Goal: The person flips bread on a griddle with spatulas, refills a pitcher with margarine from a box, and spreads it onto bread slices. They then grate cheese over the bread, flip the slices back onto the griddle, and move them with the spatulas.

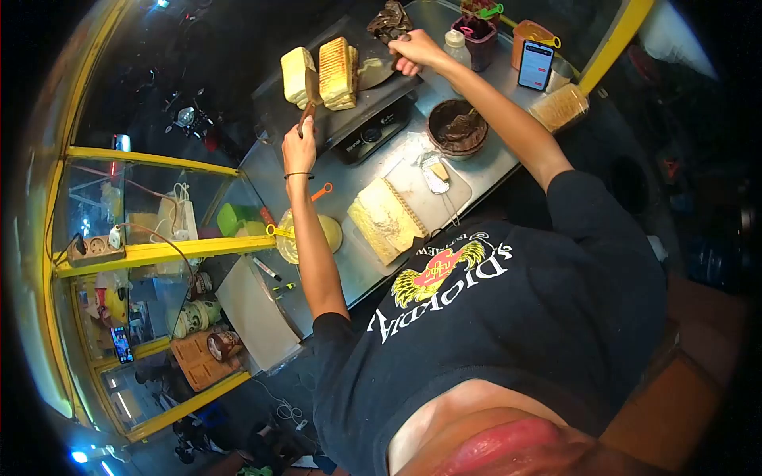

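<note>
My left hand (299,148) is closed around the brown handle of a spatula (311,89), its blade against the side of a pale slab of bread (296,75) on the dark griddle (361,107). Beside that slab stands a browned, grill-marked stack of toast (336,71). My right hand (414,52), also closed, is at the griddle's far right, gripping the dark handle of what looks like a second spatula (376,73), its flat blade low on the plate near the toast. Right by this hand lies a crumpled dark cloth or bag (389,22).
On the metal counter stand a bowl of dark spread (458,128), a tub of yellow spread (325,238), pale buttered bread on a board (386,218), and a small grater-like tool (436,174). A bottle (456,49), phone (536,65) and packed bread (560,108) line the right. A yellow-framed glass case (159,252) borders the left.
</note>
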`<state>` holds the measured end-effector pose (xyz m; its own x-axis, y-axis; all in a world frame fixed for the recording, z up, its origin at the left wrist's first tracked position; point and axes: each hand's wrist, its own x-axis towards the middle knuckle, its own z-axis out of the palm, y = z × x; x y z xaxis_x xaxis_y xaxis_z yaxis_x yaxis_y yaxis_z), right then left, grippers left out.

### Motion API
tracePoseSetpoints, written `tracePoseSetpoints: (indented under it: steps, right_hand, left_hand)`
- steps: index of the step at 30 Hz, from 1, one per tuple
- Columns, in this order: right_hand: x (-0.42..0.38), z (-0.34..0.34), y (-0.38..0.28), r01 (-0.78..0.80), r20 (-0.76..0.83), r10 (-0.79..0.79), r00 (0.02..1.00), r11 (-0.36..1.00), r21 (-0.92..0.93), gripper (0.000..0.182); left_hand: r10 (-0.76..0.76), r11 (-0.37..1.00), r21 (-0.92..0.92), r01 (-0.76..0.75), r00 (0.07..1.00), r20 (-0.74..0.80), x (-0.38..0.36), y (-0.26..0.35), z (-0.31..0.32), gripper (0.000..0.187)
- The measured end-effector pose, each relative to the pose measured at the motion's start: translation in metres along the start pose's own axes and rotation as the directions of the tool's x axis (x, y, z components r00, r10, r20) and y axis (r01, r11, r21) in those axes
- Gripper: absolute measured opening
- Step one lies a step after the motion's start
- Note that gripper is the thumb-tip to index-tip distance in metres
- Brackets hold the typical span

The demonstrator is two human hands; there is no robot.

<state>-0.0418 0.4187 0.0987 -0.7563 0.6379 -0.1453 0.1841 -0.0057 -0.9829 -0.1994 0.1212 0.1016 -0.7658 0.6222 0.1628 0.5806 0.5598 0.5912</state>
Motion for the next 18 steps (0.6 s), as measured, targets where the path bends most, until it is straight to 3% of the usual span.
tracePoseSetpoints:
  steps: [3, 5, 9, 12, 15, 18]
  right_hand:
    - [-0.002, 0.001, 0.009, -0.033, -0.003, 0.033, 0.999, 0.999, 0.007, 0.031]
    - [-0.003, 0.016, 0.018, 0.006, 0.013, -0.009, 1.000, 0.985, 0.175, 0.027]
    - [0.001, 0.035, 0.009, 0.012, 0.006, -0.014, 1.000, 0.976, 0.219, 0.026]
    - [-0.020, 0.033, -0.019, 0.350, -0.045, -0.369, 0.929, 0.910, -0.223, 0.031]
    - [-0.038, 0.020, -0.025, 0.440, -0.085, -0.487, 0.869, 0.841, -0.313, 0.030]
    - [-0.039, -0.001, -0.008, 0.237, -0.048, -0.246, 0.968, 0.961, -0.142, 0.031]
  left_hand:
    - [-0.024, 1.000, -0.009, 0.024, 1.000, -0.002, -0.003, 0.006, -0.001, 0.049]
    - [0.075, 0.997, 0.015, -0.075, 0.997, 0.006, -0.003, 0.012, 0.006, 0.050]
    - [0.084, 0.996, -0.009, -0.084, 0.996, 0.012, -0.002, 0.014, 0.009, 0.053]
    - [0.043, 0.993, -0.108, -0.040, 0.999, 0.023, -0.003, 0.007, 0.004, 0.052]
    - [-0.005, 0.995, -0.104, 0.007, 1.000, 0.021, -0.009, 0.007, -0.002, 0.050]
    - [0.016, 1.000, -0.023, -0.015, 0.999, 0.049, -0.015, 0.013, -0.006, 0.049]
